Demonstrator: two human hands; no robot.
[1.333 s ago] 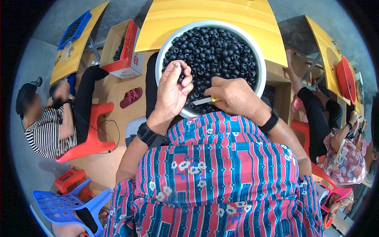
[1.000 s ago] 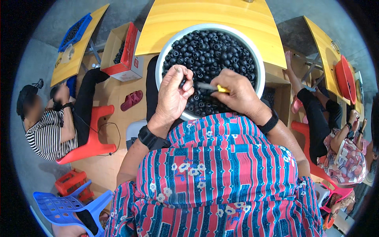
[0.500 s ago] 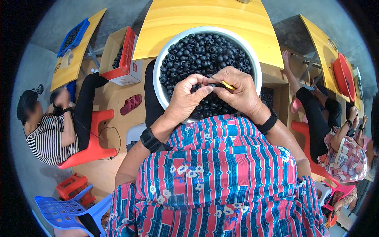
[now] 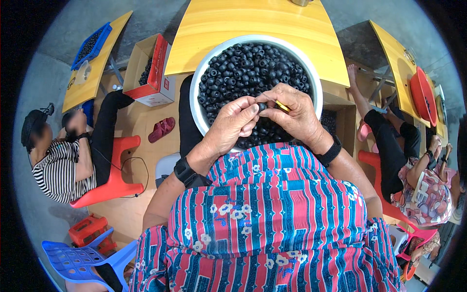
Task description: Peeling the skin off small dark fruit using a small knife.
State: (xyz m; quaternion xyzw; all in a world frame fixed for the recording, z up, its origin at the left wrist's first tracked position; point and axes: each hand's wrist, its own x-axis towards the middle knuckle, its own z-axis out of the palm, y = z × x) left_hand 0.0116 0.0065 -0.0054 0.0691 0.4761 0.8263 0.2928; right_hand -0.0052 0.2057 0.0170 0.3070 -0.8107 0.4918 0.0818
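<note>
A wide metal basin [image 4: 256, 39] sits in front of me, heaped with small round black parts [image 4: 243, 70] that have holes in them. Over its near half, my two hands meet. My left hand [image 4: 230, 121] is closed, pinching one black part [image 4: 262, 106] between thumb and fingers. My right hand [image 4: 297, 117] is closed round a slim tool with a yellow handle [image 4: 281, 105]; its tip is at the black part, partly hidden by the fingers. The right thumb is close against the same part.
Behind the basin stretches a yellow table [image 4: 253, 17]. Open cardboard boxes stand left [image 4: 158, 80] and right [image 4: 343, 117]. One person sits on a red stool [image 4: 119, 170] at left, another person [image 4: 423, 187] at right. A side table holds a red basin [image 4: 422, 97].
My left fingers have curled further in, and the black part shows more plainly between my hands. The right hand keeps its hold on the yellow-handled tool, almost in place.
</note>
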